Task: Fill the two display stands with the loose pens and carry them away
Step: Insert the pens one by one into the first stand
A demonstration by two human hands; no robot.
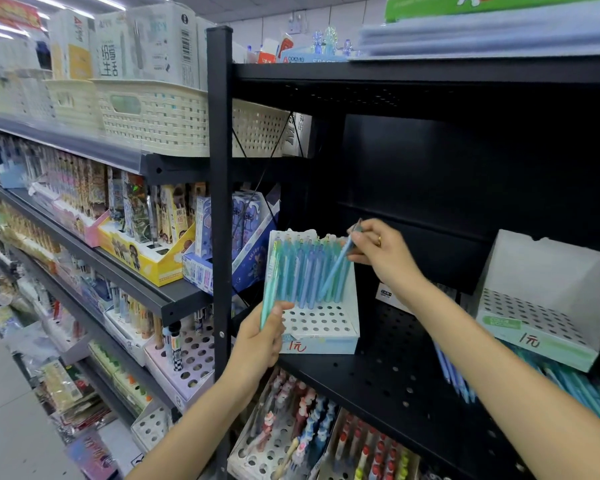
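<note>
A pale blue display stand (321, 327) sits on the black perforated shelf (388, 386), its back rows filled with several blue and teal pens (305, 271). My left hand (258, 344) grips a green pen (270, 282) upright at the stand's left edge. My right hand (383, 252) pinches the top of a blue pen (336, 271) that leans into the stand's right rows. A second stand (541, 320), green-fronted with no pens in its holes, stands further right. Loose blue pens (568, 382) lie on the shelf under my right forearm and in front of that stand.
A black upright post (219, 202) divides the shelving. Left shelves hold boxed pens, a yellow box (142, 251) and cream baskets (153, 116). Below, perforated stands with character pens (291, 424). The shelf above (430, 71) overhangs closely.
</note>
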